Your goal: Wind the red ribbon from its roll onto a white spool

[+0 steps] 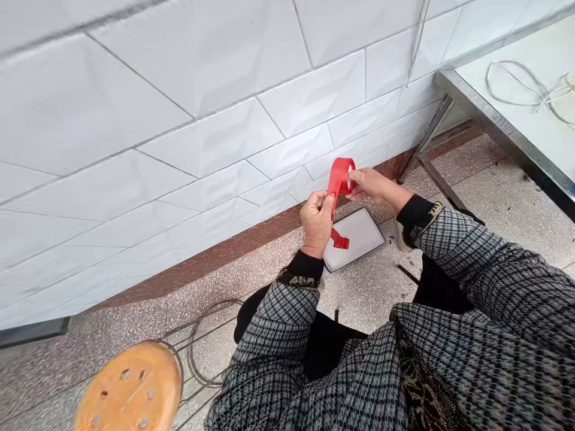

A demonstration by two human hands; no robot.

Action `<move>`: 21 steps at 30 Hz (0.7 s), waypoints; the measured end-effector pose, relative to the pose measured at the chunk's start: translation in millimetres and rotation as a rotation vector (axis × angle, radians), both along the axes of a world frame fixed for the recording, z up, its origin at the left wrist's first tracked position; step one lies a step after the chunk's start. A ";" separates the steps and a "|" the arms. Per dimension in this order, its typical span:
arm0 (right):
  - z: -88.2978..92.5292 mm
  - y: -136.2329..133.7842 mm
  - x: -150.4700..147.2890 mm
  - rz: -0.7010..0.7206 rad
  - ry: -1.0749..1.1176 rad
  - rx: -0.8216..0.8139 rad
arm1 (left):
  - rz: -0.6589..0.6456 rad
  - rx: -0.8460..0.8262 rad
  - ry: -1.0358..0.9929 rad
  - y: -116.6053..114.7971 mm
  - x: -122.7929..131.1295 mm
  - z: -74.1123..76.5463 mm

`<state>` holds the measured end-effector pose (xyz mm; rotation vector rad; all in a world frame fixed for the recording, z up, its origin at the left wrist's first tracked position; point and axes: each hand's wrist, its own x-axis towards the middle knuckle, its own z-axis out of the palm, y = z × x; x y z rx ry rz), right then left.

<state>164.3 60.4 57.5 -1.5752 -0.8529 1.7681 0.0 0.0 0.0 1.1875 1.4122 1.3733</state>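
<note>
While ribbon (341, 242) runs through left grip (315, 222), right grip (371, 182) holds its roll (339, 174).

From far away, I see the left hand (318, 222) near the middle of the frame, its thumb pressed toward its bent fingers in a pinch. The right hand (371, 183) is close by, a bit higher and more to the right, its fingers pointing left. The left arm (276, 320) reaches up from the bottom middle, and the right arm (480, 254) slants in from the lower right.
</note>
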 end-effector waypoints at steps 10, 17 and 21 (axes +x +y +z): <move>-8.2 0.4 1.5 0.090 0.192 -0.103 | -0.061 0.002 -0.053 -1.3 7.3 -11.1; -17.2 2.9 3.5 0.124 0.243 -0.121 | -0.125 0.045 -0.055 -0.6 6.8 -21.9; -15.8 0.0 2.5 0.137 0.243 -0.132 | -0.170 0.070 -0.086 0.0 6.9 -23.2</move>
